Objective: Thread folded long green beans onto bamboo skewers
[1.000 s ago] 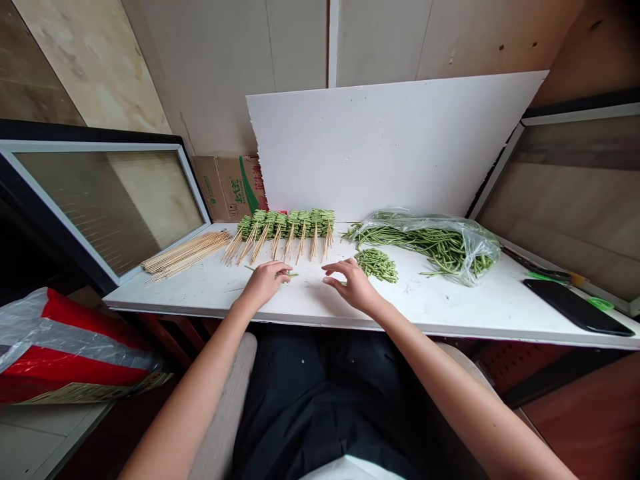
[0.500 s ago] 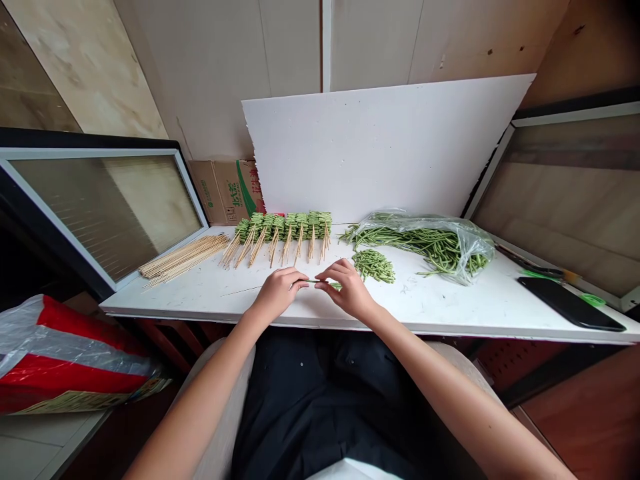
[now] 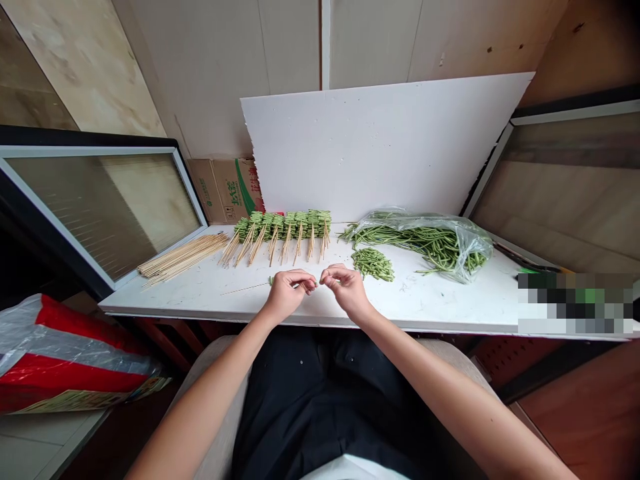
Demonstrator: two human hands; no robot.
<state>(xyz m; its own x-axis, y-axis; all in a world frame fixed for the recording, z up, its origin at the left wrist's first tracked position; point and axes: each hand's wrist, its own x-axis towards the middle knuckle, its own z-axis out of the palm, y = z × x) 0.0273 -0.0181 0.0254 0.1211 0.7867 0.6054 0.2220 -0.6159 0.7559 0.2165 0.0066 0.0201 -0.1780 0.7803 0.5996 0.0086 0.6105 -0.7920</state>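
Both my hands meet over the front middle of the white table (image 3: pixel 450 303). My left hand (image 3: pixel 287 293) is closed in a pinch on a thin bamboo skewer (image 3: pixel 247 288) that sticks out to the left, with a green bean piece on it. My right hand (image 3: pixel 345 290) is pinched shut on a small green bean piece right beside the left fingertips. A small heap of cut bean pieces (image 3: pixel 373 263) lies just right of my right hand. A row of finished bean skewers (image 3: pixel 283 232) lies behind my hands.
A bundle of bare skewers (image 3: pixel 183 255) lies at the left rear. A clear plastic bag of long green beans (image 3: pixel 433 241) lies at the right rear. A white board (image 3: pixel 385 140) leans on the wall, a cardboard box (image 3: pixel 227 188) beside it. A red-and-clear bag (image 3: pixel 65 357) lies lower left.
My hands came together from apart on the table. The right hand picked up a bean piece and brought it to the skewer held in the left hand.
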